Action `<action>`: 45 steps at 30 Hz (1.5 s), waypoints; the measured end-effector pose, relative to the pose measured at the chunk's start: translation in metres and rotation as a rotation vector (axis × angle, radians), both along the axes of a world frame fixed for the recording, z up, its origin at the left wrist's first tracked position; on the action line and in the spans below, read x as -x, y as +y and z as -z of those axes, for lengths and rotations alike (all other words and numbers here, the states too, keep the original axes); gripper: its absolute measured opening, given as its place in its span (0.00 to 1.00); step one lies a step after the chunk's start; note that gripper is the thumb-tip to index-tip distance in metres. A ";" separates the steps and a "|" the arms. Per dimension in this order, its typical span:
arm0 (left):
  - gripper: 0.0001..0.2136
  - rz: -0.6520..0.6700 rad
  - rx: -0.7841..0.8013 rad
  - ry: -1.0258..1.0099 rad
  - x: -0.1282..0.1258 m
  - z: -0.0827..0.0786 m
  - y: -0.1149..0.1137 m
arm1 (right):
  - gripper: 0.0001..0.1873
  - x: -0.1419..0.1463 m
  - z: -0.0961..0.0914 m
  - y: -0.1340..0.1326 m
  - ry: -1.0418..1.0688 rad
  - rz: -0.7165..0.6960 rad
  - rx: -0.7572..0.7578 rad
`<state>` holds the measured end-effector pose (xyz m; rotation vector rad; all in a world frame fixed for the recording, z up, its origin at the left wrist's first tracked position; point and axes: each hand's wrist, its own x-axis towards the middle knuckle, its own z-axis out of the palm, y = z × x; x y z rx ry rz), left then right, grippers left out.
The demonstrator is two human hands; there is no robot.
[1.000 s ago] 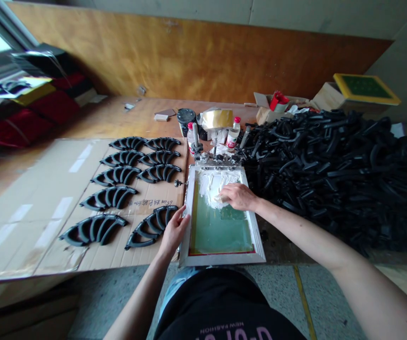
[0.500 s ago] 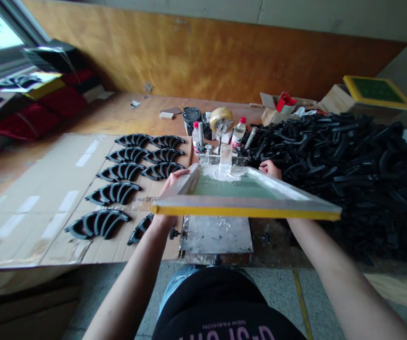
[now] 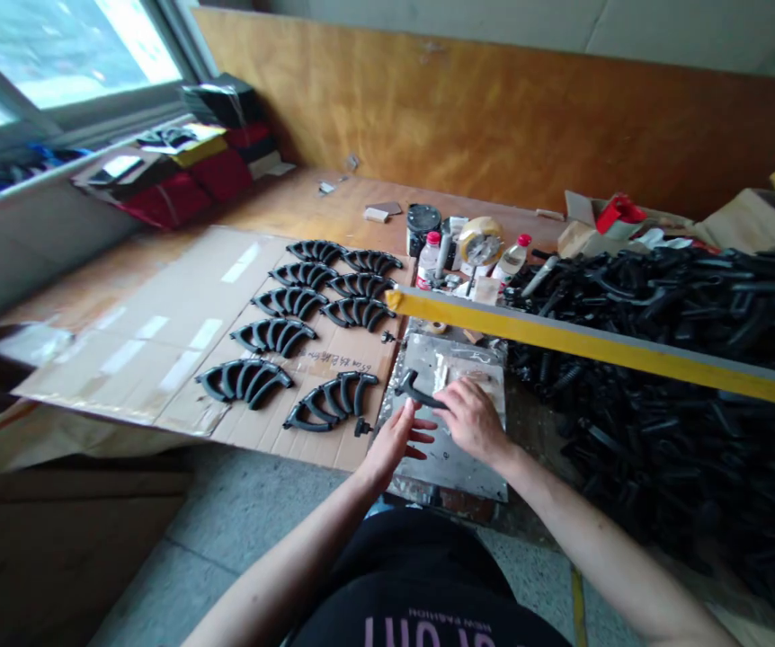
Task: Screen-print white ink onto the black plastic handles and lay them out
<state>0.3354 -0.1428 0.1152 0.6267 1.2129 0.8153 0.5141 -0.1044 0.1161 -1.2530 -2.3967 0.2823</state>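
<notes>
The printing screen frame (image 3: 603, 346) is tilted up, showing its yellow and grey edge. Under it lies the metal base plate (image 3: 458, 454) smeared with white ink. A black curved plastic part (image 3: 418, 393) rests on the plate. My right hand (image 3: 474, 418) lies over that part, fingers curled on it. My left hand (image 3: 397, 440) is at the plate's left side, fingers spread, touching the part's near end.
Printed black curved parts (image 3: 272, 335) lie in rows on flattened cardboard (image 3: 178, 314) to the left. A large heap of black plastic parts (image 3: 684, 359) fills the right. Bottles (image 3: 428, 259), a tape roll (image 3: 480, 239) and a black jar (image 3: 423, 221) stand behind the plate.
The screen frame swung from flat on the plate to raised. My hands left the frame and squeegee and came down onto the black part on the plate. The view turned left.
</notes>
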 end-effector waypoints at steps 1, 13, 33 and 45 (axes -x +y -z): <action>0.30 -0.116 0.002 0.013 0.007 0.009 -0.007 | 0.08 0.019 0.000 -0.007 -0.005 -0.092 -0.009; 0.36 -0.532 0.216 0.525 0.174 0.117 -0.056 | 0.19 0.182 0.076 0.040 -0.293 -0.010 0.434; 0.26 -0.177 0.339 0.527 0.200 0.130 -0.007 | 0.16 0.197 0.098 0.065 -0.281 0.139 0.598; 0.25 -0.063 0.242 0.643 0.192 0.131 0.086 | 0.15 0.188 0.096 0.116 -0.219 0.312 0.583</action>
